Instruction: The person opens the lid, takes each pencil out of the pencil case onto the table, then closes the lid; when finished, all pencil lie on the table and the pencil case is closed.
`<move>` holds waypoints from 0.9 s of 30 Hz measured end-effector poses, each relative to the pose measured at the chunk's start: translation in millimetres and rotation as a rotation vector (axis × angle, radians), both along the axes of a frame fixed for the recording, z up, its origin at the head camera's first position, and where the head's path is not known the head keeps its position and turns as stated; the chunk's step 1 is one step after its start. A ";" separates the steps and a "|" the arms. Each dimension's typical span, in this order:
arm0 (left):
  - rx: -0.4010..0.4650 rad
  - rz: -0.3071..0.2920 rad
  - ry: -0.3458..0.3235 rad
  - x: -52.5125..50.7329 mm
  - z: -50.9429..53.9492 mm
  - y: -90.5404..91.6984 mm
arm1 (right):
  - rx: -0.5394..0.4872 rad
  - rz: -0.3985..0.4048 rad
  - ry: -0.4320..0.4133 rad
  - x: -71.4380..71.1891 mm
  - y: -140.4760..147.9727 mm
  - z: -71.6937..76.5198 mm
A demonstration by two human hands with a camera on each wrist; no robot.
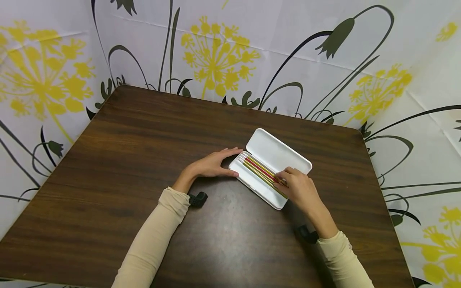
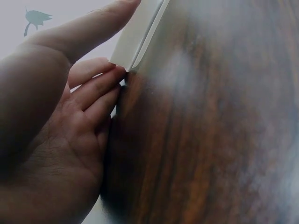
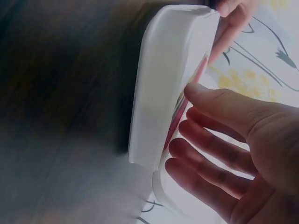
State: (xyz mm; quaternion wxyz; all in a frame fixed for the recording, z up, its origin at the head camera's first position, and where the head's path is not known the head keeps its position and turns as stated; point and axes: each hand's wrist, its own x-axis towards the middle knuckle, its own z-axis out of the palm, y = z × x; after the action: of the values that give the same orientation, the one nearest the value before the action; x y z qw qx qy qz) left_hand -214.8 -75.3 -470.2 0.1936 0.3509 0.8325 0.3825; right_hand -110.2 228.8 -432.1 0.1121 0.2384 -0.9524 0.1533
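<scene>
A white pencil case (image 1: 257, 190) lies open on the dark wooden table, its lid (image 1: 270, 150) folded back. Inside it, several gold and red pencils (image 1: 256, 168) lie side by side along the tray. My left hand (image 1: 214, 163) is at the case's left end, thumb along the front side and fingertips at the rear corner. The left wrist view shows those fingers (image 2: 96, 86) nearly straight against the case. Over the right end of the tray, my right hand (image 1: 297, 187) holds the pencils between thumb and curved fingers. The pencil ends there are partly hidden.
The table (image 1: 144, 160) extends around the case on all sides. Behind it and along both sides hangs a white cloth (image 1: 288, 24) with yellow and grey-green flowers. A dark strap device (image 1: 198, 199) sits on each wrist.
</scene>
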 end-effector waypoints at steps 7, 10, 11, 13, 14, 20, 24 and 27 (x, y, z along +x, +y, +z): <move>0.009 -0.002 0.007 0.1 1.7 -0.6 | 0.026 0.007 0.017 -1.1 -3.7 -1.2; 0.015 -0.003 0.014 0.3 1.2 -0.7 | 0.024 0.008 0.018 -2.1 -5.3 -1.7; 0.015 -0.003 0.015 0.3 1.2 -0.9 | 0.021 0.008 0.016 -2.6 -5.8 -2.1; 0.014 -0.001 0.015 0.7 1.3 -1.3 | 0.016 0.008 0.014 -3.1 -6.8 -2.6; 0.013 0.000 0.016 0.8 1.3 -1.7 | 0.017 0.012 0.015 -3.3 -7.4 -2.8; 0.014 0.009 0.018 0.9 1.5 -2.5 | 0.064 0.042 0.050 -3.8 -10.6 -4.0; 0.014 0.010 0.021 0.5 -0.4 -1.7 | 0.068 0.039 0.064 -2.5 -9.5 -6.6; 0.013 0.006 0.022 0.2 -2.6 -1.0 | 0.040 0.018 0.038 -0.7 -8.3 -5.7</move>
State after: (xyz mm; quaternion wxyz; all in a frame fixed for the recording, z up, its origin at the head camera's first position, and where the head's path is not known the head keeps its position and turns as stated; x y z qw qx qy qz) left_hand -214.6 -76.4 -472.7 0.1811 0.3536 0.8332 0.3846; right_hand -110.9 220.5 -437.9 0.1241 0.2521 -0.9507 0.1309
